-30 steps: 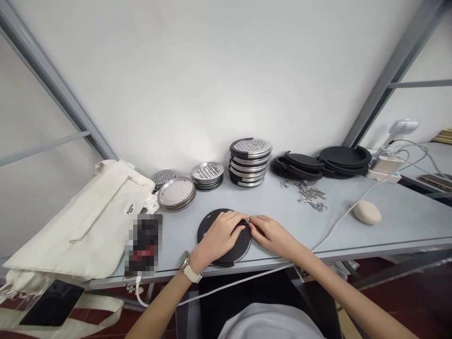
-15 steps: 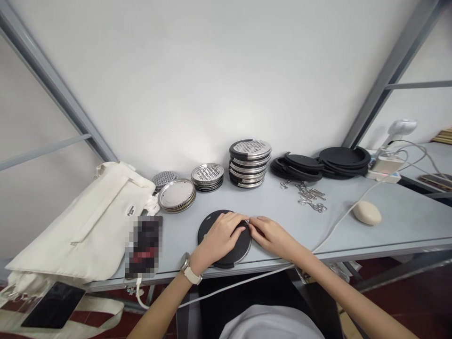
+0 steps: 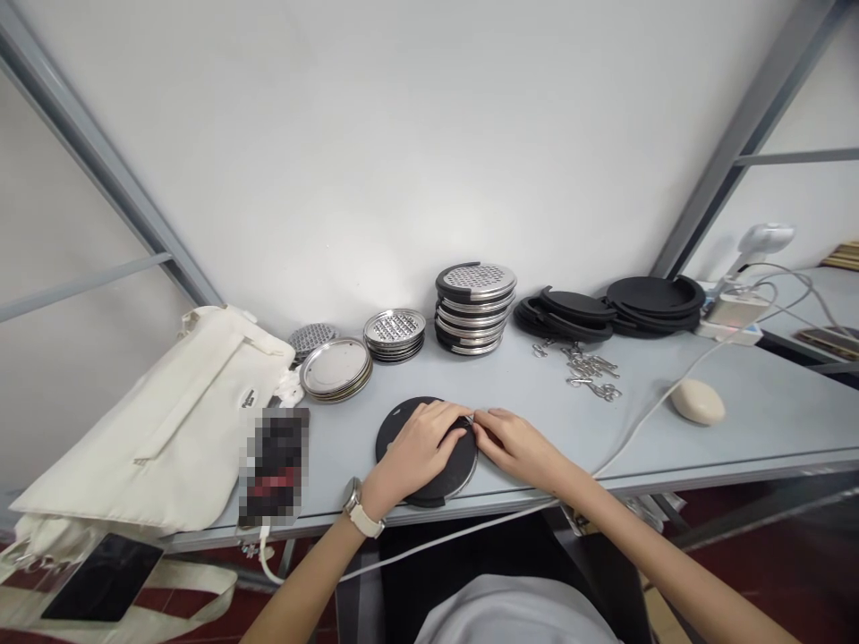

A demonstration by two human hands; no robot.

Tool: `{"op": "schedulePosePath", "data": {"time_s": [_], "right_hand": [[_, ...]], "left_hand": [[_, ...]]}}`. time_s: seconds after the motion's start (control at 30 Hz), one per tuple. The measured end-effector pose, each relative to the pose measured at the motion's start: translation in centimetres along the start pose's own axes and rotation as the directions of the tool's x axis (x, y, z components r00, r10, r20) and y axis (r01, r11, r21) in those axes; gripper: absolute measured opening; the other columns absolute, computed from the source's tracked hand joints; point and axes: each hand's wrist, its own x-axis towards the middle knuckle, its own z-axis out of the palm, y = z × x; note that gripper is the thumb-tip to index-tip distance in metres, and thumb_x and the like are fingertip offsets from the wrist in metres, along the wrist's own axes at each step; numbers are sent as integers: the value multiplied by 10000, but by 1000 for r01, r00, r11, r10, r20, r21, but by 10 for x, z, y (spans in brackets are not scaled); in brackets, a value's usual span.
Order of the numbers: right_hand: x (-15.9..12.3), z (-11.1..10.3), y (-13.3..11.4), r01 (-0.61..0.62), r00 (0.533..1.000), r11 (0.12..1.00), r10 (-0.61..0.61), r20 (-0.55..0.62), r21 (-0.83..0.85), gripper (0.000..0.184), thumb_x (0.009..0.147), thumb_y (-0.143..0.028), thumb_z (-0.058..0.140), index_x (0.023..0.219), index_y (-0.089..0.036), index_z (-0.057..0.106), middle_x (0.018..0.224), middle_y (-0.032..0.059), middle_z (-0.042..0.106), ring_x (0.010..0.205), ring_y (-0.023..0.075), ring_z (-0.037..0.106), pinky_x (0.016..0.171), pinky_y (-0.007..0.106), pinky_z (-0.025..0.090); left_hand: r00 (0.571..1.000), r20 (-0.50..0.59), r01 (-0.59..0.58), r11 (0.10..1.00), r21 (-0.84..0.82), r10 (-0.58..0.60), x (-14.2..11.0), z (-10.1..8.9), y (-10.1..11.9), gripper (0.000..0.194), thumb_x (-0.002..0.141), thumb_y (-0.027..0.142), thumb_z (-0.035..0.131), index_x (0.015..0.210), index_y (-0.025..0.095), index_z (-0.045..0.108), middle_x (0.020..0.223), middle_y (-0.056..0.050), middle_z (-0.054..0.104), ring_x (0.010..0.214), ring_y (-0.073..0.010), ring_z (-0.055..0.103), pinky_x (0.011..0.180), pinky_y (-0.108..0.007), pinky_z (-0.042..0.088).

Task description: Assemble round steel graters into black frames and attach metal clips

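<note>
Your L hand [image 3: 424, 443] is over the black disc [image 3: 457, 472], R hand [image 3: 514, 443] @ its rim; can't tell what either's fingers grip.

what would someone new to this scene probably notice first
Probably the tall, shiny stack of metal discs with black edging, standing at the back of the grey table near the middle. The eye may then drop to the front edge, where the left hand lies over a black disc and the right hand meets it at the disc's right side. The big cream bag on the left also stands out.
</note>
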Motion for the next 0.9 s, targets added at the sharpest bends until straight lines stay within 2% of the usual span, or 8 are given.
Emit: {"op": "schedulePosePath", "data": {"time_s": [0.9], "right_hand": [[0,1,2,14,1000,1000,-14,-17,13,225,948,-223,351,922,-168,568,768,56,614,695,171,551,670,287,410]], "left_hand": [[1000,-5,-12,1000,1,12,1,0,1,270,956,204,396,1193,228,523,1108,-38,622,1015,-185,555,907,-368,413]]}}
